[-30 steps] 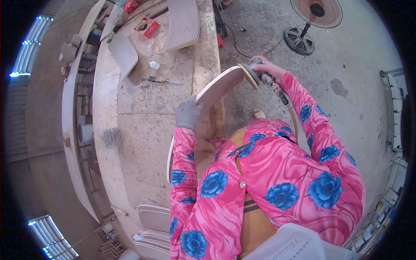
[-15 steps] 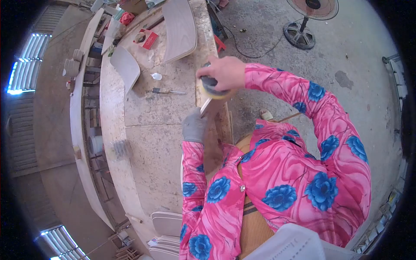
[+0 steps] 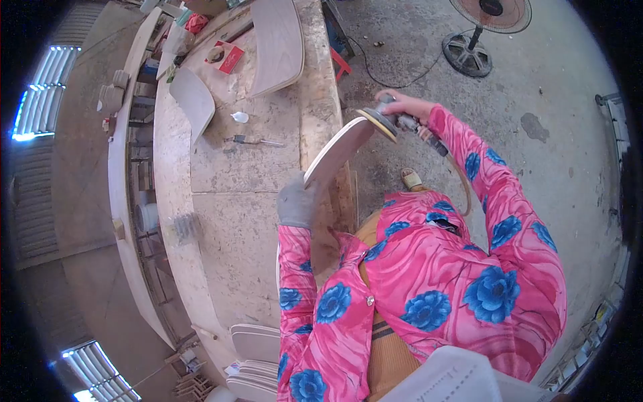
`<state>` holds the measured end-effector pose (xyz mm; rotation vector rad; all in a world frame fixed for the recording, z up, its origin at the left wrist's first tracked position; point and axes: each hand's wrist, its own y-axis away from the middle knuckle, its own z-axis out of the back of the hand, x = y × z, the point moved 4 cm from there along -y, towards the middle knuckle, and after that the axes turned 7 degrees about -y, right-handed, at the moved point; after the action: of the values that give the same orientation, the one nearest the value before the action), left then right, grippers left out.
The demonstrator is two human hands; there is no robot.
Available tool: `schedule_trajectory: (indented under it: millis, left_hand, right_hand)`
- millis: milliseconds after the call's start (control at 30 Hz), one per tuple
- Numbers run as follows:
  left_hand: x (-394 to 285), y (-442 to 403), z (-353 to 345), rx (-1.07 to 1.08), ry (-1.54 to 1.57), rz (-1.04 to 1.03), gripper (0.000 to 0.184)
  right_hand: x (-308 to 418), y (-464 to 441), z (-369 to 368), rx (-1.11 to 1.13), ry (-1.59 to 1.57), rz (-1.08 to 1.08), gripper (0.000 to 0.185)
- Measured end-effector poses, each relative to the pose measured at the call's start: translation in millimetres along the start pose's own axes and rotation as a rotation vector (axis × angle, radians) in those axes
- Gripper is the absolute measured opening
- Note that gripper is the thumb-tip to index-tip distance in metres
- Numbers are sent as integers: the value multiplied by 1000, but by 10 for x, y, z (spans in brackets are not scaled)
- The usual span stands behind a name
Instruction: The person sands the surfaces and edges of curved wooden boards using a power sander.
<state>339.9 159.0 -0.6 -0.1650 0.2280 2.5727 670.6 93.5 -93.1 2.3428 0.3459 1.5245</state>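
Grasps curved board (image 3: 340,154) with left hand (image 3: 296,203), sander (image 3: 380,123) with right hand (image 3: 407,106).
Seems stiff, light; calls for an edge grip.

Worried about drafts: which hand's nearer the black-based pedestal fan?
Right. The bare right hand holds a round sander on the fan's side; the grey gloved left hand is farther, at the wooden bench.

The room is lit softly by pale daylight, and bright white-blue glare is seen at the slatted windows (image 3: 45,94). Straight lines are bent near the round black edges. The sander (image 3: 379,123) is perhaps a little blurred, and shadows are faint.
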Motion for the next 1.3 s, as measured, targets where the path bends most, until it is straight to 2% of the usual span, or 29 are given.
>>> schedule_trajectory:
  millis: [33, 67, 133, 200, 267, 367, 433, 500, 567, 667, 767, 800, 900, 933, 967, 1033, 1100, 1133, 1167, 1233, 1300]
  left_hand:
    - [10, 1, -4, 14, 2, 7, 30]
    - [17, 7, -13, 17, 1, 8, 30]
    - [21, 16, -30, 7, -33, 13, 30]
    - [31, 22, -25, 13, -17, 24, 30]
    - [21, 26, -43, 17, 1, 33, 29]
    - [18, 54, -42, -10, -38, 20, 29]
    - [10, 51, -22, -21, -6, 29, 28]
    - [2, 63, -24, -8, -23, 54, 29]
    - [-27, 52, -11, 1, -40, 72, 29]
    - [-40, 49, 11, 15, 6, 99, 30]
    - [-33, 64, 8, 11, 93, 95, 32]
    - [-21, 55, 1, 17, 92, 95, 33]
    - [33, 44, -39, 15, 73, 86, 35]
    - [49, 33, -49, 11, 57, 78, 36]
    - [66, 31, -62, 9, 57, 75, 36]
    - [96, 19, -88, 19, 33, 69, 36]
    - [40, 14, -33, 43, 54, 81, 35]
    - [25, 20, -23, 71, 70, 96, 33]
    - [35, 32, -28, 73, 68, 91, 33]
    - [46, 27, -33, 43, 128, 31, 32]
    - [124, -4, -115, 43, 174, 3, 32]
  right_hand:
    - [179, -6, -88, 28, 72, 115, 56]
    - [566, 150, -311, 34, 116, 127, 56]
    - [923, -33, -600, 169, 504, 436, 56]
    - [1371, 323, -1325, 139, 1149, 534, 55]
    - [1239, 170, -1671, 245, 1281, 496, 54]
    - [1224, -39, -1744, 354, 1368, 563, 56]
    - [1307, -210, -1520, 408, 1336, 488, 57]
    - [1273, -335, -1125, 469, 883, 517, 58]
    - [1175, -347, -736, 410, 679, 239, 66]
    - [629, -366, -169, 278, 362, 172, 63]
    - [72, -163, 5, 107, 119, 39, 61]
    - [-71, -164, -35, 52, 11, 10, 51]
    - [-89, -142, 20, 28, 53, -20, 50]
    - [-1, -179, 22, 83, 64, -35, 50]
    - [197, -240, -30, 169, 181, 243, 49]
    - [603, -138, -272, 135, 301, 369, 46]
    - [1040, 236, -817, -117, 891, 586, 42]
    - [1087, 427, -1151, -164, 988, 616, 40]
    - [1066, 601, -1453, -212, 1084, 645, 39]
    - [715, 659, -1858, -255, 1255, 836, 36]
    - [513, 702, -2049, -244, 1215, 873, 35]
